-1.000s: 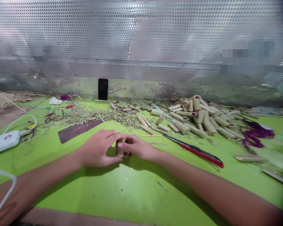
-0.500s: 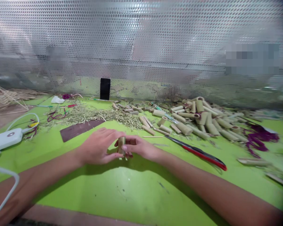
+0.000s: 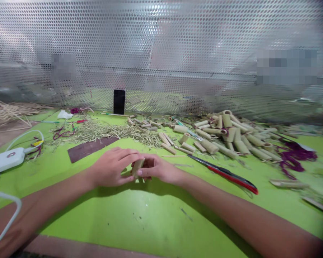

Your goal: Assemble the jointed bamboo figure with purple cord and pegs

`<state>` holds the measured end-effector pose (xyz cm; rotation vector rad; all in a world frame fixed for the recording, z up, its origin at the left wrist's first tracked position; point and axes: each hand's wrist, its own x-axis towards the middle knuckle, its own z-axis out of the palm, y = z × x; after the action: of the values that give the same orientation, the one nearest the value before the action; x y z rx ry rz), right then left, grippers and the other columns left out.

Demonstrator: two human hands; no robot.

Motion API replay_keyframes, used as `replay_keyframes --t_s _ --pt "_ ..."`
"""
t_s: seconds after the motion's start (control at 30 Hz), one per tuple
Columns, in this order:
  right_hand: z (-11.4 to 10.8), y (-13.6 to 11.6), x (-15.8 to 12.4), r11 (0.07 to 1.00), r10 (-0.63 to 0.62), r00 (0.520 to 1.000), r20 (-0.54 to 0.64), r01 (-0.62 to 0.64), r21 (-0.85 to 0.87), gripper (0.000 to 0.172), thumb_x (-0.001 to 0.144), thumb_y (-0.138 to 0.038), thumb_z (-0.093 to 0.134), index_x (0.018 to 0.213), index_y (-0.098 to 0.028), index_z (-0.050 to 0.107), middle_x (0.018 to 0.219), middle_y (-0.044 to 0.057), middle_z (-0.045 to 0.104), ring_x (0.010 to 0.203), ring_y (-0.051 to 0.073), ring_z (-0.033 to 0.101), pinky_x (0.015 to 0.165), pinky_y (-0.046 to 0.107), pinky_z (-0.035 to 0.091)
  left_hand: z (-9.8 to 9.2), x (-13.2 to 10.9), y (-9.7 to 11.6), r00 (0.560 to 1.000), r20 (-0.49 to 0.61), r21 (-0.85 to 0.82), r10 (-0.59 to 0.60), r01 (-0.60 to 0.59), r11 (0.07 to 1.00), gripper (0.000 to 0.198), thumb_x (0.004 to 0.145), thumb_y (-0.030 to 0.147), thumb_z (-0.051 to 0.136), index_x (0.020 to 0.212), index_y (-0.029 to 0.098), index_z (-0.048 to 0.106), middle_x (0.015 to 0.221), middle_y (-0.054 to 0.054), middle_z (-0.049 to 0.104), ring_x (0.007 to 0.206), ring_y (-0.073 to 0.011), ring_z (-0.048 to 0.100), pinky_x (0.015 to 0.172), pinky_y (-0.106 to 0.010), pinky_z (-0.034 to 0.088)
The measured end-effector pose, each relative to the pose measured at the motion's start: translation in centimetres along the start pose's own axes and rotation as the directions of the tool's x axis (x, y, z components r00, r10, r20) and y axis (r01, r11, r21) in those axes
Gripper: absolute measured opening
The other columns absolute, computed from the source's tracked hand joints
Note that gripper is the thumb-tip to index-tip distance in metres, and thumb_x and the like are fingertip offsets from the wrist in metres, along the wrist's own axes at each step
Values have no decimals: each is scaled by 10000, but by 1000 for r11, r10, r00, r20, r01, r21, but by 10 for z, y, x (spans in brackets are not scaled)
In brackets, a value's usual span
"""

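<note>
A short bamboo piece point(image 3: 138, 167) is held between my two hands, a little above the green table point(image 3: 145, 222), its top leaning right. My left hand point(image 3: 114, 167) has its fingertips at the top of the piece and its thumb near the bottom. From the right, my right hand point(image 3: 158, 169) pinches the same piece, with the thumb on its near side; the other fingers are partly hidden behind it.
A knife with a red and black handle point(image 3: 231, 176) lies right of my hands. Behind are a bamboo pile point(image 3: 235, 138), shavings point(image 3: 107, 130), brown sandpaper-like strip point(image 3: 91, 148) and an upright black phone point(image 3: 119, 102). A white power bank point(image 3: 6, 161) with cable is left.
The bamboo piece has gone from nearly upright to tilted, its top now leaning right. The hands have stayed almost in place, with slight finger movement.
</note>
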<state>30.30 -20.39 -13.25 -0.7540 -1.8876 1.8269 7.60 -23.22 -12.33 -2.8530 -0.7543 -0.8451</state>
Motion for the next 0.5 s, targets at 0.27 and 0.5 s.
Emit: replay_keyframes --t_s 0.27,0.5 --pt "1 -3 -1 1000 13 1000 26 -13 -8 367 809 -452 833 972 -161 682 846 20 697 652 107 586 596 258 456 0 -1 1 999 19 0 -27 27 1000 386 970 400 575 1276 165 554 1148 -123 743 1030 -257 703 863 -393 538" --pt "-1 -2 -2 998 12 1000 -6 -12 -60 364 847 -483 798 970 -162 678 809 13 672 636 113 574 601 277 453 -8 4 -1 989 129 -13 -72 74 997 554 921 519 648 1336 166 553 1286 -145 702 1146 -285 672 953 -419 521"
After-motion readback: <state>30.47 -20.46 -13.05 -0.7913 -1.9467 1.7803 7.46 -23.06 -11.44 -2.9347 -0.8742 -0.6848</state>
